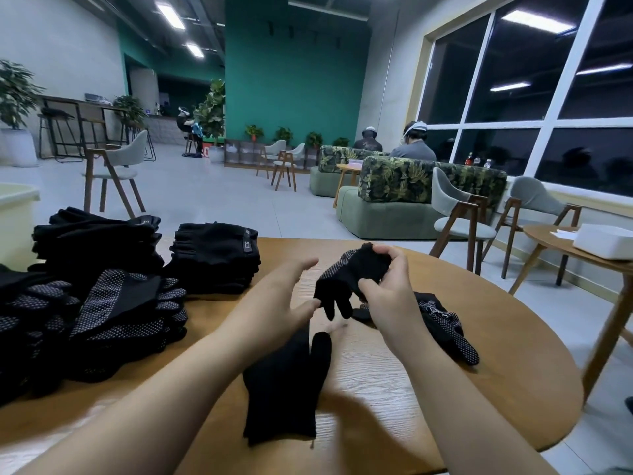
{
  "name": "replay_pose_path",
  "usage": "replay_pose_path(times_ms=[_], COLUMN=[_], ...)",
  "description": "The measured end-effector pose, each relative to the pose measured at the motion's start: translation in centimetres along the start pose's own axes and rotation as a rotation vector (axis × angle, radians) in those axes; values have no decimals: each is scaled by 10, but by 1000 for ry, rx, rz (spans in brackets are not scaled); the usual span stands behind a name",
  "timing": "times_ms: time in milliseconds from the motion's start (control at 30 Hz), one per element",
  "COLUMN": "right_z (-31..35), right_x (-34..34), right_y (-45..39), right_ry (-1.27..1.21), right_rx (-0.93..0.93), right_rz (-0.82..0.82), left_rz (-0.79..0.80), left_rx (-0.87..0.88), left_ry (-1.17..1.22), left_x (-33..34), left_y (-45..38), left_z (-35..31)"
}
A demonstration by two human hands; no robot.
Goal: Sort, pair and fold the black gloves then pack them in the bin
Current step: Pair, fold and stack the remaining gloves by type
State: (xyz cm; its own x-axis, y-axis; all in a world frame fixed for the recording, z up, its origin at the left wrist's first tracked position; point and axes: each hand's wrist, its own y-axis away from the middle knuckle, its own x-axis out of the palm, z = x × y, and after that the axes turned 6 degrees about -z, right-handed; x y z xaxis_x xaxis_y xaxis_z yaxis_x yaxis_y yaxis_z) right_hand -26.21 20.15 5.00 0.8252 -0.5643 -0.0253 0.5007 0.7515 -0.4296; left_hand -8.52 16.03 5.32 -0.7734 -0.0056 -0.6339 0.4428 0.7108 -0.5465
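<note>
Two hands are in view from the head camera, both working above our round wooden desk [445,389]. Our right hand [387,286] has its fingers curled round a dotted black glove [346,279], lifted clear of the desk, its glove fingers hanging down. Our left hand [291,296] sits just beside that glove, fingers straight and spread, holding nothing. We note a plain black glove [281,382] lying flat on the desk beneath the forearms. Another dotted glove [448,327] lies on the desk to the right of the right hand. Stacks of black gloves [113,279] stand on the desk's left side. A pale bin [17,214] shows at the left edge, beyond those stacks.
</note>
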Motion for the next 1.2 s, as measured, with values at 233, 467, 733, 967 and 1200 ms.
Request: replay_pose_path(times_ms=[233, 467, 733, 967, 1200], right_z=[16, 17, 12, 1, -4], right_x=[-12, -31, -63, -126, -127], right_y=[-14, -23, 2, 43, 23], right_ry=[95, 177, 291, 816, 1282], right_rx=[-17, -54, 39, 240, 230], right_rz=[-58, -135, -197, -241, -233], left_rz=[116, 303, 304, 300, 302], left_rx=[-1, 25, -25, -14, 16], left_ry=[53, -44, -113, -95, -134], left_x=[12, 21, 20, 25, 29], left_y=[-16, 5, 23, 30, 36], left_z=[-8, 10, 27, 30, 34])
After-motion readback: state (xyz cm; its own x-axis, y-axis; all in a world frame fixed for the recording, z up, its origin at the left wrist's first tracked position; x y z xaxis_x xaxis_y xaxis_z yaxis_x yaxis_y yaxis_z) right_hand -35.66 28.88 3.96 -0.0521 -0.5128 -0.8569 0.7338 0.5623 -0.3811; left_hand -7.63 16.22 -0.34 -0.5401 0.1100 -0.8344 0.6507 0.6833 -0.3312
